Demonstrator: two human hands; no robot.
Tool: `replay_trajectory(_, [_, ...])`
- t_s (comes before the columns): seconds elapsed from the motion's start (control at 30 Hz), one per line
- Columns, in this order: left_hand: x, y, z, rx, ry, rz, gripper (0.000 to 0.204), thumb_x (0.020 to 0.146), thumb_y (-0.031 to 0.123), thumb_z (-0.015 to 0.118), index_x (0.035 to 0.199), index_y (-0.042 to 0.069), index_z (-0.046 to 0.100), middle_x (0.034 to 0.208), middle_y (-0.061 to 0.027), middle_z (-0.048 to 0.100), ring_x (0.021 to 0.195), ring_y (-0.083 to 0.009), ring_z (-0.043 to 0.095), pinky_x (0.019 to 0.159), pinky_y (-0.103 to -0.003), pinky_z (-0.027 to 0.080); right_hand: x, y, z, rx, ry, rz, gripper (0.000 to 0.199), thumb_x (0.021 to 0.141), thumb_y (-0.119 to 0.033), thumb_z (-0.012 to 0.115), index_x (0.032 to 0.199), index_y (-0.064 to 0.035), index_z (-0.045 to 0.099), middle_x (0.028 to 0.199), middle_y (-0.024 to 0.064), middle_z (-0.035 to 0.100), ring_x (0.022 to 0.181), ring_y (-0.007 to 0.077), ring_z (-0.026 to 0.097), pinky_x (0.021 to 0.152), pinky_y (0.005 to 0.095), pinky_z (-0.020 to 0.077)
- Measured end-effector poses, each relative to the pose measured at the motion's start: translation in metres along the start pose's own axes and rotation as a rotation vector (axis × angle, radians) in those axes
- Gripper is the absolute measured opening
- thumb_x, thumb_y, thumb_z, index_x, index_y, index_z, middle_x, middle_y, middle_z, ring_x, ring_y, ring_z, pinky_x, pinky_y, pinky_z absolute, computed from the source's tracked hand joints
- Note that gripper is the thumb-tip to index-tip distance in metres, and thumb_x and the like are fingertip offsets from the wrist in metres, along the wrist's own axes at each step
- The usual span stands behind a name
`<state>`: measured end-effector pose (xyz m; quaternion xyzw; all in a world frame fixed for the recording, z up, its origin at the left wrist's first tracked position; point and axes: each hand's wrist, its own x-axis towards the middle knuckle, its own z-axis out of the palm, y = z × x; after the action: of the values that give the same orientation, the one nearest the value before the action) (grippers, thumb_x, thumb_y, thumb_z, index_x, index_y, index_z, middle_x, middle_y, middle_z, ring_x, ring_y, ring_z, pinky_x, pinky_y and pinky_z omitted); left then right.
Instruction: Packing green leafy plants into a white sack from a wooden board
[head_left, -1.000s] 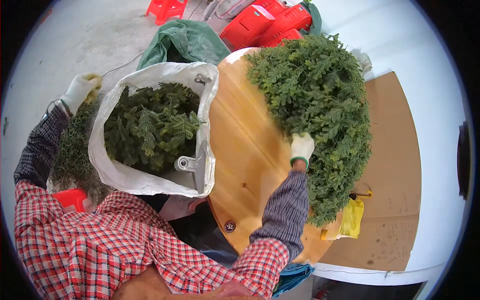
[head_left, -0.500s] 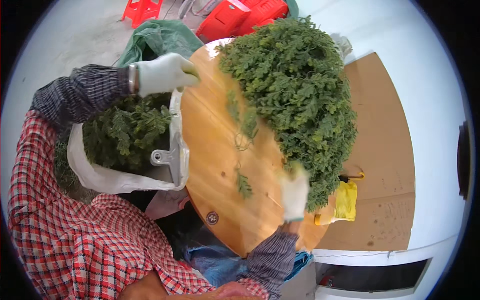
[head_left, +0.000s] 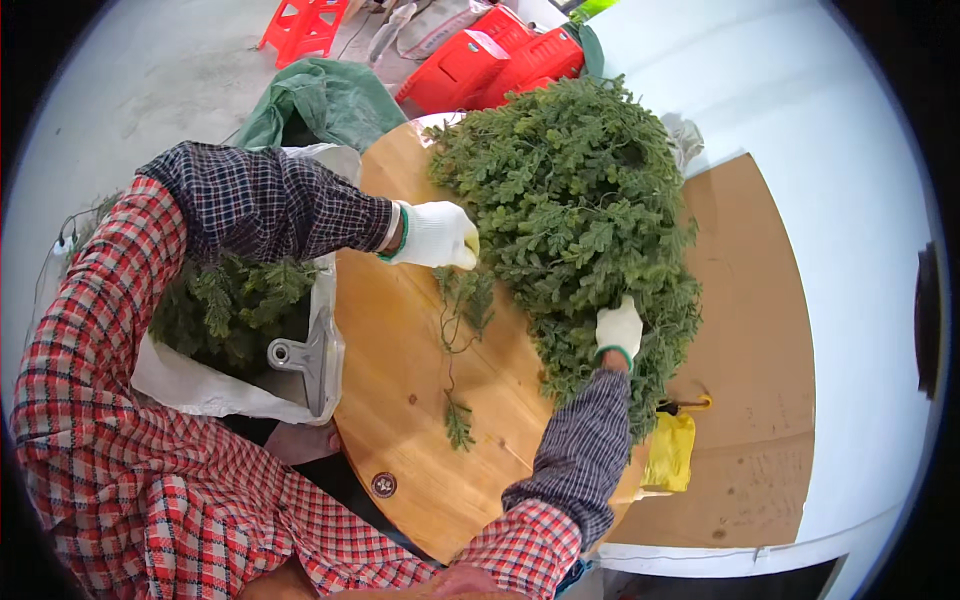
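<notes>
Head view, looking down over a round wooden table [head_left: 400, 400]. At far left, a white woven sack [head_left: 215, 385] stands open against the table edge, filled with green fern-like sprigs [head_left: 230, 305]; a metal clip [head_left: 300, 355] sits on its rim. Behind the sack lies a green cloth bag [head_left: 325, 105], and beyond that, on the grey floor, a red plastic stool [head_left: 300, 25] and red crates [head_left: 490, 65].

The person wears a red checked shirt with dark plaid sleeve covers and white work gloves with green cuffs. The left hand [head_left: 435, 235] reaches across the sack and over the table top, fingers pinched closed on a thin sprig [head_left: 462, 310] that hangs down from the glove, its stem trailing onto the wood. A smaller loose sprig [head_left: 458, 420] lies flat on the table just below it, apart from the main heap.

To the right, a large pile of green foliage [head_left: 570, 200] covers the far half of the table and spills over its right edge. The right hand [head_left: 618, 328] rests on the lower edge of this pile, fingers curled into the greenery; whether it grips a stem, cannot tell.

Further right, a yellow plastic bag [head_left: 670, 450] hangs just beside the table's rim, over a sheet of brown cardboard [head_left: 760, 380] laid on the pale floor.
</notes>
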<state>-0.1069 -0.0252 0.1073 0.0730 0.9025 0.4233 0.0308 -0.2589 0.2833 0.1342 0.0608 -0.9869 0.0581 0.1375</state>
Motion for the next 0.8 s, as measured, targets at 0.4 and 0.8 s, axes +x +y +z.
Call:
replay_trajectory(0.4, [0.045,-0.004,-0.051,0.291,0.424,0.084,0.046,0.077,0.042,0.063,0.105,0.005,0.065,0.102,-0.0192,0.064,0.097,-0.0314,0.062,0.087,-0.038,0.047,-0.064,0.015,0.086,0.196,0.245,0.101,0.031,0.082,-0.017,0.056,0.105,0.0032,0.056,0.094,0.027,0.063,0.09,0.0434,0.06,0.077,0.0476,0.0479])
replay_trajectory(0.8, [0.313,0.049,-0.159,0.299,0.72,0.042,0.13,0.048,0.072,0.076,0.148,0.014,0.017,0.147,-0.0324,0.011,0.13,-0.0417,0.035,0.105,-0.046,0.036,-0.084,-0.007,0.096,0.263,0.257,0.126,0.032,0.084,-0.02,0.06,0.108,-0.0001,0.056,0.092,0.023,0.06,0.083,0.0385,0.059,0.072,0.0456,0.05])
